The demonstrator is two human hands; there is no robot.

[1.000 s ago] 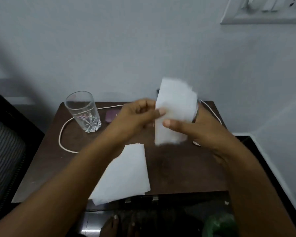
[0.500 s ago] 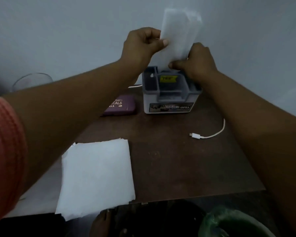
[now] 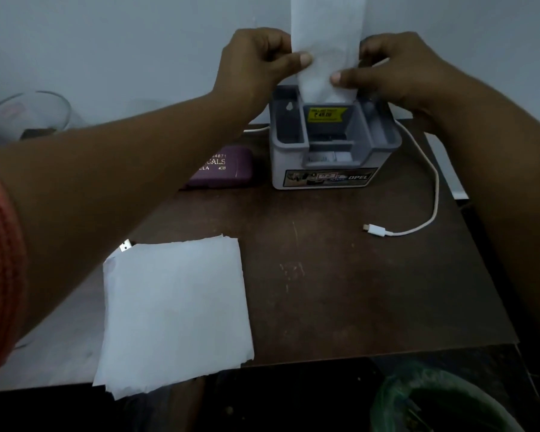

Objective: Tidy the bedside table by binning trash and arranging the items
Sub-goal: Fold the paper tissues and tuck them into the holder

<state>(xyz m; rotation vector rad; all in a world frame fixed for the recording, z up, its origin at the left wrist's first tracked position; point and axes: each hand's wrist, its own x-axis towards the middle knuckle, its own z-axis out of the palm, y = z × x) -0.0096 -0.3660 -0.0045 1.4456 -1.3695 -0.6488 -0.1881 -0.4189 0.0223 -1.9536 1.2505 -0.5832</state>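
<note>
Both hands hold a folded white paper (image 3: 326, 35) upright over the grey desk organiser (image 3: 331, 151) at the back of the brown bedside table (image 3: 340, 291). My left hand (image 3: 256, 67) pinches its left edge, my right hand (image 3: 387, 73) pinches its right edge. The paper's lower end dips into the organiser's rear slot. A second folded white sheet (image 3: 175, 310) lies flat at the table's front left and overhangs the edge.
A purple case (image 3: 228, 171) lies left of the organiser. A white charging cable (image 3: 418, 213) curls along the right side; its USB plug (image 3: 126, 245) peeks out by the flat sheet. A drinking glass (image 3: 25, 116) stands far left. A green-lined bin (image 3: 443, 403) sits below, front right.
Both hands carried the folded paper from above the table's middle to the organiser and lowered its end into the rear slot. The view came closer and tilted down.
</note>
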